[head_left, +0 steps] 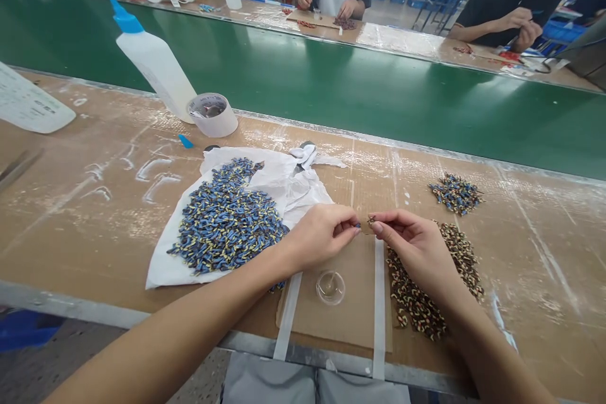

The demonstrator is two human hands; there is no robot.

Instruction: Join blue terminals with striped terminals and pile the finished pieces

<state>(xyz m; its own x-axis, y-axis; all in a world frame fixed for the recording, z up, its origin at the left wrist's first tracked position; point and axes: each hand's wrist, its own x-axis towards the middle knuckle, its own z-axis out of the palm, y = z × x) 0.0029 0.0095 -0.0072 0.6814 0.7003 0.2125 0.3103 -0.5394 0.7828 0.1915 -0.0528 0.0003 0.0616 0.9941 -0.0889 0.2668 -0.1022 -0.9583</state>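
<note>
Bare forearms (189, 322) stretch over the counter (534, 233). The left hand (319, 237) pinches a tiny blue piece (358, 225), the right hand (421, 249) a tiny dark piece (370, 220), fingertips just apart, above a cardboard pad (343, 322) bearing a clear cup (331, 288). A blue-and-yellow pile (227, 221) lies left on white sheeting (163, 268); the right hand and forearm partly cover a brown-and-cream pile (466, 259).

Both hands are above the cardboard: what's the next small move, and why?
Probably ease the left hand toward the right hand until their pieces meet. The left seems to pinch a bluish piece, the right another tiny piece, a small gap between; the small pile beyond seems to mix blue and pale parts.
</note>
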